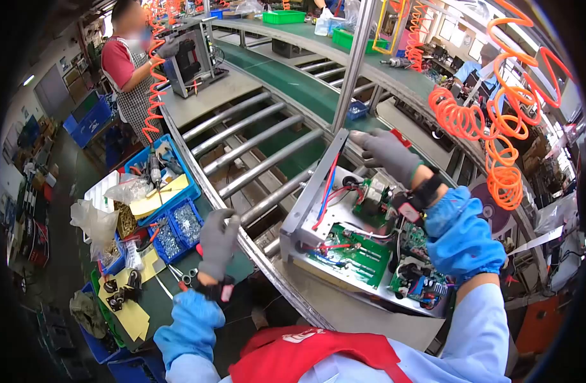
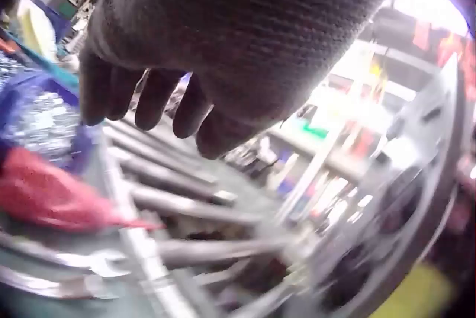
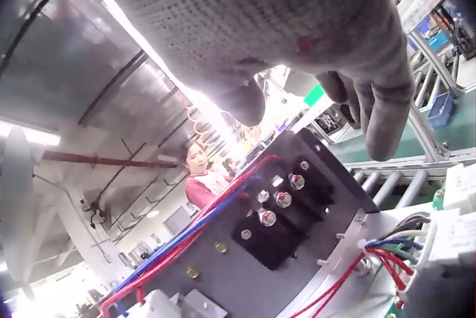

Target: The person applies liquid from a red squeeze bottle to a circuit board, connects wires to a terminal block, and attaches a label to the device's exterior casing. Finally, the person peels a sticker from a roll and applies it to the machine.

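My gloved left hand [image 1: 217,246] hovers beside the conveyor's near rail, close to the blue bins of small metal parts [image 1: 187,223]. Its fingers hang loosely with nothing in them. To the right stands an opened metal chassis [image 1: 312,234] with green circuit boards [image 1: 363,258], wires and an upright grey end panel [image 1: 309,191]. My gloved right hand [image 1: 390,155] is above the far end of this chassis, its thumb and fingers apart and holding nothing. In the right wrist view, the panel [image 3: 286,277] carries a black terminal block [image 3: 271,240] with bolts, below the fingers.
Metal rollers [image 1: 267,166] run between the two hands. At left lie yellow papers [image 1: 124,306], wrenches [image 1: 187,276] and a blue tray [image 1: 191,188] with a hanging screwdriver [image 1: 154,167]. Orange coiled hoses [image 1: 503,172] hang at right. A person [image 1: 124,76] stands across the line by another unit.
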`<act>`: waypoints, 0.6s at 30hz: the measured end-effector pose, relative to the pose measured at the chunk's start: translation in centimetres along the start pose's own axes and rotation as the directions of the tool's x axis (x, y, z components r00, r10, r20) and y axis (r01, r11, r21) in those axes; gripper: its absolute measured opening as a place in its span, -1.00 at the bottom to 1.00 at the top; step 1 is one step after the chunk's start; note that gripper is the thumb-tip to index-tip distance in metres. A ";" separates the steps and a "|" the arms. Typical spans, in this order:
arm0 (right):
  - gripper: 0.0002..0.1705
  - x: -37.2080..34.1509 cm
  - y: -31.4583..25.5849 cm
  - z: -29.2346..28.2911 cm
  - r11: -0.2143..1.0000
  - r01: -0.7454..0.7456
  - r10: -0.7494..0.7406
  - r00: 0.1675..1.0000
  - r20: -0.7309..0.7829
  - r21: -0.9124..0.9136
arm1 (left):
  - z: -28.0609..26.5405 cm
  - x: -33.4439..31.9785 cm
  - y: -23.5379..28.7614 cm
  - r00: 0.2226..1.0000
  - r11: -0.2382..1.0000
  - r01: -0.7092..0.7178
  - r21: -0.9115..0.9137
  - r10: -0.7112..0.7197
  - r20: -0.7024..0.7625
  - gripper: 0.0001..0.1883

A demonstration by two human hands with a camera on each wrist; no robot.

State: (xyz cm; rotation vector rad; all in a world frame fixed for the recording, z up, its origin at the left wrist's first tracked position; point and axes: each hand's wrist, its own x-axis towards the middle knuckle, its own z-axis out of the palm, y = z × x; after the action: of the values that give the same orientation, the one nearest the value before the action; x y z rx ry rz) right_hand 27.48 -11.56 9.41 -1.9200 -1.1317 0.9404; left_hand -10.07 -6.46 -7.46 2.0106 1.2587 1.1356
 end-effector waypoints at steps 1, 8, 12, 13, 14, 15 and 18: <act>-0.20 0.7 0.1 0.3 1.000 0.030 -0.030 1.000 0.004 -0.003 | -0.6 -0.1 5.5 1.000 0.983 0.000 -0.183 0.006 0.031 -0.75; -0.28 3.7 2.1 0.7 0.972 0.046 -0.098 0.971 0.216 0.230 | 2.9 -0.9 19.9 0.906 0.763 -0.422 0.489 0.339 0.253 -0.46; -0.40 4.7 3.5 0.5 0.946 -0.010 -0.088 0.955 0.284 0.325 | 5.2 1.4 22.2 0.917 0.782 -0.315 0.538 0.105 0.384 -0.35; -0.43 4.0 3.1 0.4 0.947 0.009 -0.117 0.942 0.316 0.322 | 5.6 2.2 22.8 0.903 0.821 -0.259 0.508 0.019 0.430 -0.33; -0.45 2.9 2.4 0.0 0.947 0.029 -0.145 0.926 0.349 0.319 | 6.4 3.0 23.0 0.906 0.857 -0.229 0.461 0.015 0.423 -0.34; -0.47 2.3 2.1 -0.2 0.947 0.049 -0.174 0.908 0.381 0.316 | 7.1 3.7 23.8 0.906 0.849 -0.164 0.502 -0.073 0.418 -0.34; -0.45 3.5 3.6 0.2 0.888 0.192 -0.380 0.818 0.431 0.418 | 8.9 4.4 26.2 0.899 0.813 -0.033 0.581 -0.229 0.372 -0.33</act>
State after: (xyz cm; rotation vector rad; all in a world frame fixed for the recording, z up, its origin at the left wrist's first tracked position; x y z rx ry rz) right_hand 29.97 -9.68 5.52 -1.1845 -1.3841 1.4085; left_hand 10.88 -14.00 9.48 2.4001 1.5608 0.2128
